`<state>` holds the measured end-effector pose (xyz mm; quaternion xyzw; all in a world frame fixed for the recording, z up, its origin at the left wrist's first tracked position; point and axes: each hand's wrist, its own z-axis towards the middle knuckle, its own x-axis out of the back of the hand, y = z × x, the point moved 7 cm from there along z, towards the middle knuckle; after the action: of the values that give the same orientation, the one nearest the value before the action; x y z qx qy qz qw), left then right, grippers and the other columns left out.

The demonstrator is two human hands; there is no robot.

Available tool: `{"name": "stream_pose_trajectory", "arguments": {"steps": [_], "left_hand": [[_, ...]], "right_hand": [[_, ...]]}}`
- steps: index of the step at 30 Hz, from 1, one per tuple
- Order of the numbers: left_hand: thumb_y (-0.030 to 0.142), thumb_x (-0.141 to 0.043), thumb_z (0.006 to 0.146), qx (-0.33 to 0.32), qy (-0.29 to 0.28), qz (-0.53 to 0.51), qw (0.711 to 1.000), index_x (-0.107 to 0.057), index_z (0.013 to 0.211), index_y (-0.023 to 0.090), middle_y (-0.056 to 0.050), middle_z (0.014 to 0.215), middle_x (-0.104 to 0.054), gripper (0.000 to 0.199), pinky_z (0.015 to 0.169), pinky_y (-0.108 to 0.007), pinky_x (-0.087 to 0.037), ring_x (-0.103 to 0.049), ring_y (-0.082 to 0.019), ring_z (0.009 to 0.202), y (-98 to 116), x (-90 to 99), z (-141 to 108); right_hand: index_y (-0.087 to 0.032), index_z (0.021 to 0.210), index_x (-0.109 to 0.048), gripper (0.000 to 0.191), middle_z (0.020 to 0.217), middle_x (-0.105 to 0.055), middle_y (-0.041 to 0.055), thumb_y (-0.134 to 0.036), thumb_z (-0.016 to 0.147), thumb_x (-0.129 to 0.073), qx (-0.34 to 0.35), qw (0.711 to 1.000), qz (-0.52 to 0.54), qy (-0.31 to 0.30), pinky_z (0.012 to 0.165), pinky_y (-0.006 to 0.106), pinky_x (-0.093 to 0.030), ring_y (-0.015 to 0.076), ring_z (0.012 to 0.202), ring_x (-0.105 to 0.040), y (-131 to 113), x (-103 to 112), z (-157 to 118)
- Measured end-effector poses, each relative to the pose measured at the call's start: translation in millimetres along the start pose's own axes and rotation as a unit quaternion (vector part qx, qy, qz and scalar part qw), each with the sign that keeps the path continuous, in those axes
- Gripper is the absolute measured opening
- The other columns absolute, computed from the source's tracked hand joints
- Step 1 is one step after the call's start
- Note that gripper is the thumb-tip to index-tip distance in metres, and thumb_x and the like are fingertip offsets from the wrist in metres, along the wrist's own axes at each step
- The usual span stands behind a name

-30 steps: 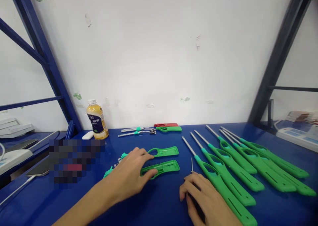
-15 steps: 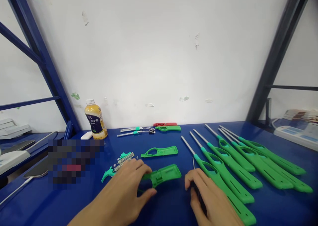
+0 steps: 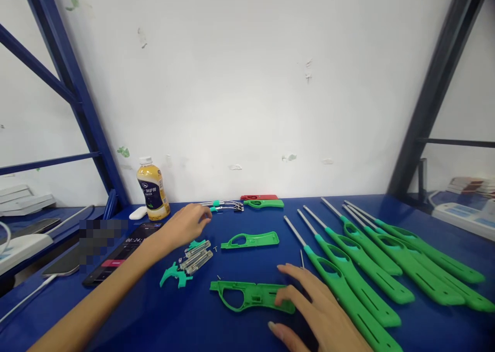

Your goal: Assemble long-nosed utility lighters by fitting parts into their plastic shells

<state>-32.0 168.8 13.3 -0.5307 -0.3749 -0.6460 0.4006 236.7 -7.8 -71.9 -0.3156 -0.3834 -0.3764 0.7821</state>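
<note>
My left hand (image 3: 187,224) reaches over the table beside the metal rods with teal collars and wires (image 3: 228,206); its fingers are bent, and whether they grip a rod is hidden. My right hand (image 3: 309,308) has its fingers spread, one at the end of a green half shell (image 3: 257,296) lying hollow side up. Under that hand a dark tool with a thin metal shaft (image 3: 302,259) is mostly hidden. Another green half shell (image 3: 255,239) lies farther back. Clear lighter cores (image 3: 197,258) and teal triggers (image 3: 174,275) lie to the left.
Several green lighters with long metal tubes (image 3: 359,259) lie at the right. Red (image 3: 261,197) and green (image 3: 266,204) shells rest near the wall. A yellow drink bottle (image 3: 153,189), a white case (image 3: 138,213) and a phone (image 3: 116,261) stand or lie at the left.
My left hand has left the near green shell and moved back and left to the rods. The shell now lies nearer, and my right hand has opened and touches its end.
</note>
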Motion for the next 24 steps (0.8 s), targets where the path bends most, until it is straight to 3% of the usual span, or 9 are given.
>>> {"name": "stream_pose_trajectory", "arguments": {"steps": [3, 6, 11, 16, 24], "left_hand": [[0.037, -0.072, 0.108, 0.007, -0.011, 0.006, 1.0, -0.073, 0.125, 0.018, -0.009, 0.127, -0.074, 0.025, 0.097, -0.047, -0.064, -0.075, -0.025, 0.11, -24.0, -13.2, 10.8], [0.037, -0.072, 0.108, 0.007, 0.001, 0.015, 1.0, -0.072, 0.128, 0.019, -0.01, 0.132, -0.073, 0.027, 0.099, -0.048, -0.063, -0.073, -0.026, 0.114, -34.3, -18.9, 15.1], [0.037, -0.073, 0.108, -0.003, 0.028, 0.036, 0.999, -0.07, 0.133, 0.019, -0.011, 0.138, -0.07, 0.032, 0.102, -0.051, -0.062, -0.072, -0.028, 0.12, -35.5, -18.0, 36.6], [0.037, -0.073, 0.107, -0.008, 0.027, 0.06, 0.998, -0.069, 0.136, 0.018, -0.011, 0.139, -0.07, 0.034, 0.1, -0.051, -0.062, -0.072, -0.028, 0.119, -36.7, -27.6, 57.6], [0.037, -0.073, 0.107, -0.01, 0.026, 0.089, 0.996, -0.069, 0.136, 0.018, -0.011, 0.137, -0.07, 0.034, 0.099, -0.05, -0.063, -0.073, -0.028, 0.117, -37.0, -34.5, 53.4]], "right_hand": [[-0.033, 0.109, -0.077, 0.014, 0.149, -0.073, 0.0016, -0.032, 0.096, -0.08, 0.022, 0.999, 0.018, -0.017, 0.117, 0.051, -0.059, 0.0332, 0.14, -0.069, -5.3, 1.7, 3.3], [-0.033, 0.11, -0.075, 0.017, 0.132, -0.082, -0.0019, -0.024, 0.096, -0.079, 0.031, 0.998, 0.039, -0.031, 0.121, 0.049, -0.055, 0.0283, 0.136, -0.073, -8.7, 3.3, 6.8], [-0.032, 0.112, -0.074, 0.023, 0.126, -0.084, -0.0018, -0.014, 0.098, -0.072, 0.041, 0.998, 0.047, -0.025, 0.12, 0.044, -0.055, 0.0249, 0.134, -0.073, -8.0, 3.5, 7.9], [-0.031, 0.111, -0.072, 0.021, 0.125, -0.084, -0.0018, -0.013, 0.1, -0.07, 0.049, 0.997, 0.05, -0.029, 0.119, 0.047, -0.057, 0.0254, 0.134, -0.074, -7.2, 1.4, 7.9], [-0.032, 0.109, -0.069, 0.024, 0.119, -0.085, -0.0027, -0.009, 0.102, -0.065, 0.039, 0.996, 0.085, 0.008, 0.119, 0.038, -0.056, 0.0204, 0.124, -0.079, -7.9, 14.2, 7.3]]}}
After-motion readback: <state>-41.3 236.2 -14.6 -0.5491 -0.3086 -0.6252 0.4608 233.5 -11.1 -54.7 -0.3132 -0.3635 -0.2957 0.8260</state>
